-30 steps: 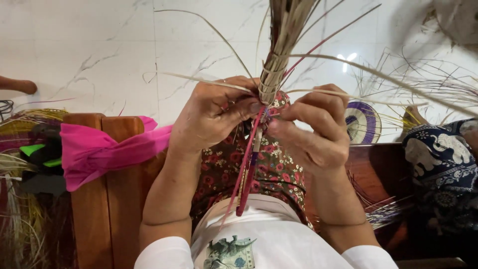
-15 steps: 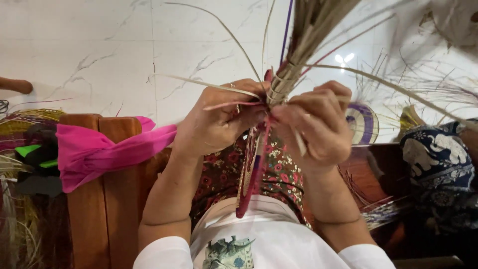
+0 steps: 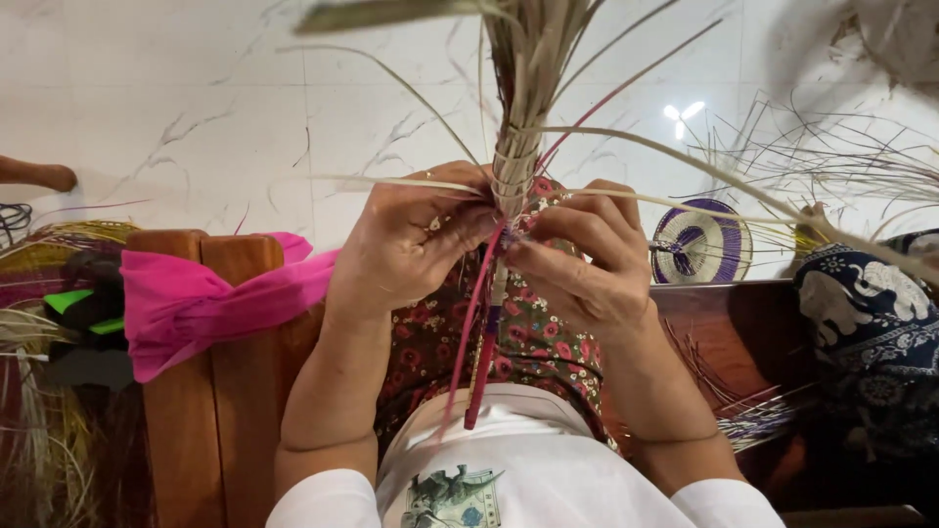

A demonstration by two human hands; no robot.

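Observation:
A bundle of pale dried grass strips [image 3: 528, 88] rises from between my hands, bound by pale windings [image 3: 513, 181] just above my fingers. My left hand [image 3: 416, 235] grips the bundle's base from the left, with one thin strip running out sideways across it. My right hand [image 3: 577, 259] pinches the base from the right. Red and pink strips [image 3: 481, 342] hang down from the base over my flowered lap.
A pink cloth [image 3: 196, 303] is tied round a wooden armrest [image 3: 186, 420] at my left. A round purple-and-white woven piece [image 3: 702, 242] lies on the white marble floor. Loose grass strips [image 3: 861, 166] spread at right, beside blue elephant-print fabric [image 3: 871, 323]. A foot [image 3: 39, 174] shows far left.
The bundle has swung from tilting right to nearly upright, and both hands have risen slightly. The red strips hang straighter down between my wrists.

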